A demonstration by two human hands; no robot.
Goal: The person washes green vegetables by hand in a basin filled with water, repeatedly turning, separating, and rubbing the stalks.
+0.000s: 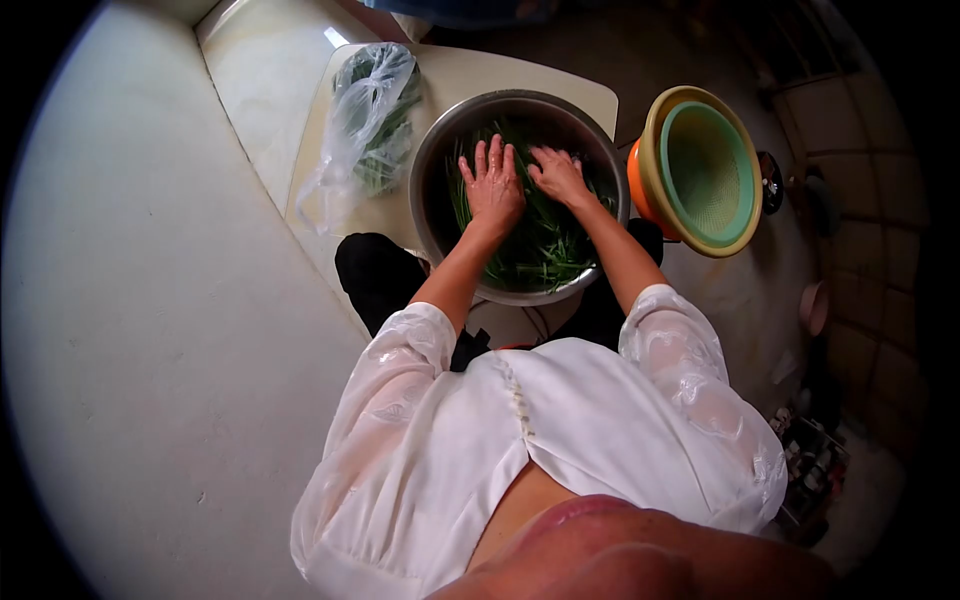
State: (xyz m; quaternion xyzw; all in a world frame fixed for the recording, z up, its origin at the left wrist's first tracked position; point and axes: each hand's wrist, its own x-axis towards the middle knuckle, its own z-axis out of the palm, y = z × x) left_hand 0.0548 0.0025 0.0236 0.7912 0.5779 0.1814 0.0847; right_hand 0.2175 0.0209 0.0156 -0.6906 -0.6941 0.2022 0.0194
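Loose greens (548, 243) being handled in a metal basin (417, 190); the work appears partway along, since these are spread in the basin while other greens, apparently untouched, sit in a plastic bag (372, 100) on the counter (460, 70). The loose greens lie beneath the left hand (494, 192), its fingers spread, and around the right hand (562, 178), whose possible pinch cannot be told.

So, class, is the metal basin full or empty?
Not empty: leafy greens lie inside the metal basin. Cannot tell how deep they go.
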